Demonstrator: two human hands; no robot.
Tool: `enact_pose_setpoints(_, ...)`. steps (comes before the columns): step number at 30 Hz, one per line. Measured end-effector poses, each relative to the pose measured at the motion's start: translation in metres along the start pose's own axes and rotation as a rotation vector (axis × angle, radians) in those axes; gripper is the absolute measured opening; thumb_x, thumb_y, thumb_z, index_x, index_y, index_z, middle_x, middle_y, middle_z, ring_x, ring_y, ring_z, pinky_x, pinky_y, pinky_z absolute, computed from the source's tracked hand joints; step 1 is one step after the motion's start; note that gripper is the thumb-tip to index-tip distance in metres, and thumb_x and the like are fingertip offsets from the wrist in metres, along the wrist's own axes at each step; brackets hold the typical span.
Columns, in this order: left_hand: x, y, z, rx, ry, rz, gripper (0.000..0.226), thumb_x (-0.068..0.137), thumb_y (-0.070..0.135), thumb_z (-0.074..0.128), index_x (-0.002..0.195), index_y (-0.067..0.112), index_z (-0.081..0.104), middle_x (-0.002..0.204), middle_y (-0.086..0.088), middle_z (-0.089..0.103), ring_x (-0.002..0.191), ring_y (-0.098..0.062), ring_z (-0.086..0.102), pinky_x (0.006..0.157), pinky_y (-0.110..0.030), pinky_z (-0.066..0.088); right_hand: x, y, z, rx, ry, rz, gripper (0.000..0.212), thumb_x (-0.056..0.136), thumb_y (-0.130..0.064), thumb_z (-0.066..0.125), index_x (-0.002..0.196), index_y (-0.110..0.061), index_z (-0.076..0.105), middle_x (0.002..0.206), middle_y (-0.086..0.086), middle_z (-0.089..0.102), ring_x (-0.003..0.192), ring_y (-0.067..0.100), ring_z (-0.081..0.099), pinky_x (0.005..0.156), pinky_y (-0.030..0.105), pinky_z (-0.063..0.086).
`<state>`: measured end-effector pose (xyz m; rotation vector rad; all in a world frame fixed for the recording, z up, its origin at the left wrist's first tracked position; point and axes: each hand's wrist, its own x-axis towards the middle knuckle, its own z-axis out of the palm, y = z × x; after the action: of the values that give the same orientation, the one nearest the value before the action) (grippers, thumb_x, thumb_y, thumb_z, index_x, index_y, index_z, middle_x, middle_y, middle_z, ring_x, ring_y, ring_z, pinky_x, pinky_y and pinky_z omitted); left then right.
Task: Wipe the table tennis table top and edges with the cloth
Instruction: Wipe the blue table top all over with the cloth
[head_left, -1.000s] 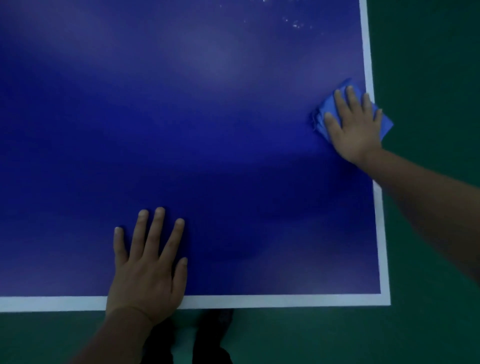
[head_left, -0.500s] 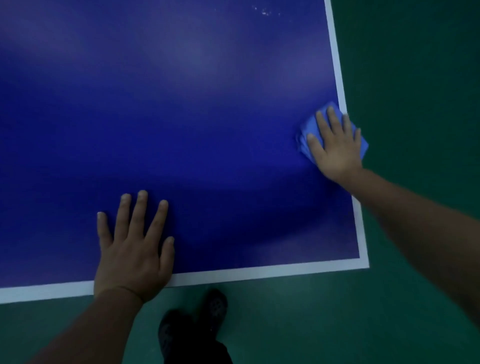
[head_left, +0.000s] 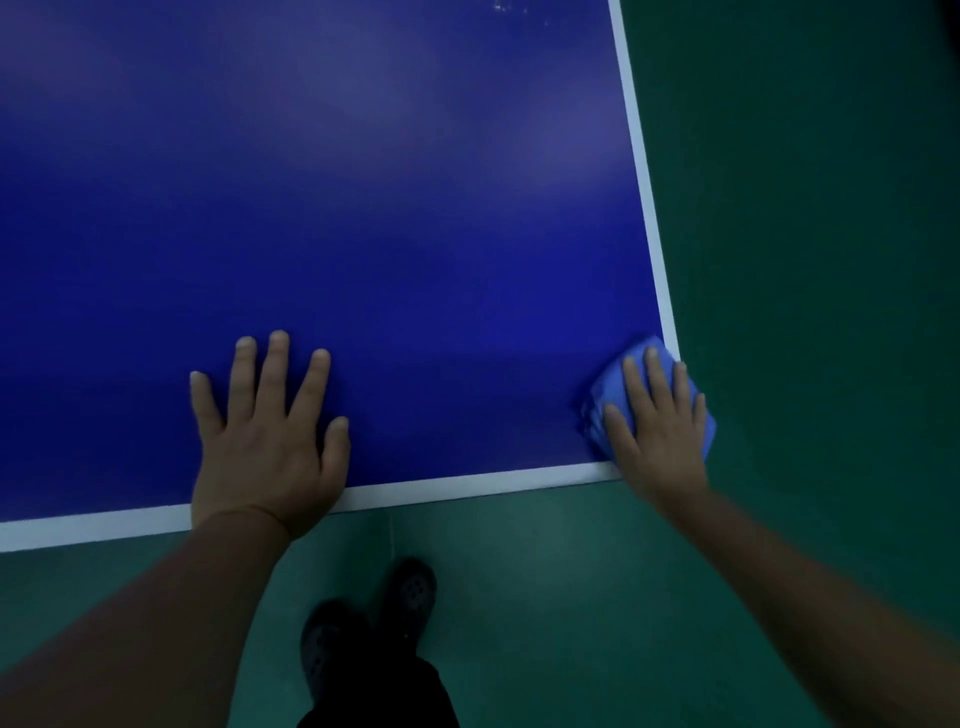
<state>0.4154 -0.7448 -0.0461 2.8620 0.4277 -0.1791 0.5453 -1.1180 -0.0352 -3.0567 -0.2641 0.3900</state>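
Tabletop (head_left: 363, 208): dark blue with a white border line, its near right corner lying under the cloth (head_left: 608, 395), a folded blue piece overhanging the right edge slightly. Right hand (head_left: 660, 436): lying flat on the cloth with fingers straight and spread, pressing it down at that corner; left hand (head_left: 265, 441): resting palm-down on the bare tabletop at the near edge, fingers straight and spread, holding nothing, well apart from the cloth. Floor (head_left: 805, 260): green, showing beyond the near and right edges, with two dark shoes (head_left: 410, 597) standing on it below the near edge.
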Motion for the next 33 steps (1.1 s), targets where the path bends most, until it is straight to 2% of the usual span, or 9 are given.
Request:
enact_pose_setpoints(4, -0.002, 0.000, -0.006, -0.067, 0.032, 0.008, 0.073, 0.096, 0.056, 0.021, 0.160, 0.022, 0.022, 0.168, -0.011, 0.012, 0.156, -0.031, -0.001, 0.122, -0.061, -0.005, 0.050, -0.090, -0.005, 0.066, 0.072, 0.267, 0.068, 0.101, -0.063, 0.017, 0.162, -0.035, 0.004, 0.170, -0.005, -0.004, 0.155, 0.032, -0.005, 0.121, 0.062, 0.000)
enact_pose_setpoints(8, -0.009, -0.002, -0.009, -0.225, 0.171, 0.012, 0.071, 0.097, 0.047, 0.031, 0.160, 0.016, 0.020, 0.166, -0.015, 0.016, 0.155, -0.031, 0.009, 0.123, -0.060, -0.001, 0.029, -0.218, 0.011, -0.006, 0.042, -0.154, 0.066, 0.103, -0.062, 0.022, 0.161, -0.037, 0.005, 0.169, -0.007, -0.005, 0.155, 0.033, -0.009, 0.120, 0.064, -0.003)
enact_pose_setpoints(10, -0.011, -0.003, -0.008, -0.271, 0.218, 0.008, 0.068, 0.097, 0.046, 0.031, 0.157, 0.013, 0.028, 0.164, -0.018, 0.021, 0.154, -0.032, 0.014, 0.123, -0.060, 0.002, -0.007, -0.239, 0.022, -0.027, 0.044, -0.397, 0.065, 0.102, -0.061, 0.029, 0.160, -0.036, 0.016, 0.170, -0.005, 0.006, 0.155, 0.033, -0.002, 0.119, 0.064, 0.000)
enact_pose_setpoints(12, -0.012, -0.003, -0.008, -0.273, 0.213, 0.035, 0.066, 0.097, 0.046, 0.030, 0.154, 0.011, 0.036, 0.162, -0.018, 0.026, 0.153, -0.033, 0.017, 0.123, -0.060, 0.004, -0.035, -0.215, 0.029, -0.023, 0.076, -0.504, 0.064, 0.100, -0.062, 0.034, 0.158, -0.035, 0.029, 0.168, -0.004, 0.019, 0.155, 0.033, 0.009, 0.120, 0.064, 0.006)
enact_pose_setpoints(14, -0.012, -0.002, -0.008, -0.253, 0.196, 0.078, 0.064, 0.097, 0.046, 0.031, 0.150, 0.012, 0.043, 0.160, -0.017, 0.029, 0.152, -0.034, 0.019, 0.123, -0.060, 0.004, -0.044, -0.162, 0.031, -0.032, 0.062, -0.452, 0.064, 0.099, -0.064, 0.031, 0.157, -0.036, 0.030, 0.167, -0.005, 0.022, 0.154, 0.034, 0.013, 0.120, 0.064, 0.009)
enact_pose_setpoints(19, -0.010, -0.001, -0.006, -0.164, 0.133, 0.130, 0.063, 0.097, 0.046, 0.028, 0.145, 0.011, 0.050, 0.158, -0.016, 0.035, 0.150, -0.033, 0.023, 0.122, -0.062, 0.006, -0.011, -0.030, 0.008, -0.052, 0.006, 0.028, 0.076, 0.091, -0.069, 0.012, 0.160, -0.036, 0.018, 0.169, -0.006, 0.009, 0.155, 0.033, 0.006, 0.121, 0.062, 0.007)
enact_pose_setpoints(23, -0.010, 0.000, -0.003, -0.125, 0.123, 0.145, 0.061, 0.098, 0.044, 0.026, 0.142, 0.010, 0.052, 0.156, -0.016, 0.039, 0.149, -0.034, 0.026, 0.121, -0.064, 0.007, 0.002, -0.029, 0.002, 0.103, 0.060, 0.355, 0.071, 0.096, -0.065, 0.013, 0.161, -0.038, 0.008, 0.170, -0.009, -0.003, 0.156, 0.026, -0.006, 0.121, 0.061, 0.000)
enact_pose_setpoints(28, -0.009, 0.001, -0.003, -0.094, 0.147, 0.148, 0.058, 0.098, 0.040, 0.031, 0.141, 0.008, 0.053, 0.155, -0.018, 0.040, 0.148, -0.036, 0.028, 0.120, -0.064, 0.009, -0.034, -0.075, 0.023, 0.054, 0.074, 0.221, 0.073, 0.094, -0.066, 0.008, 0.160, -0.036, 0.012, 0.170, -0.007, 0.003, 0.156, 0.028, -0.003, 0.120, 0.060, -0.004)
enact_pose_setpoints(33, -0.007, 0.001, -0.003, -0.037, 0.124, 0.150, 0.058, 0.097, 0.040, 0.032, 0.141, 0.009, 0.055, 0.155, -0.017, 0.041, 0.148, -0.036, 0.028, 0.120, -0.066, 0.010, -0.017, -0.057, 0.014, -0.007, 0.023, 0.044, 0.071, 0.096, -0.066, 0.011, 0.160, -0.035, 0.018, 0.169, -0.007, 0.009, 0.156, 0.030, 0.000, 0.121, 0.064, 0.003)
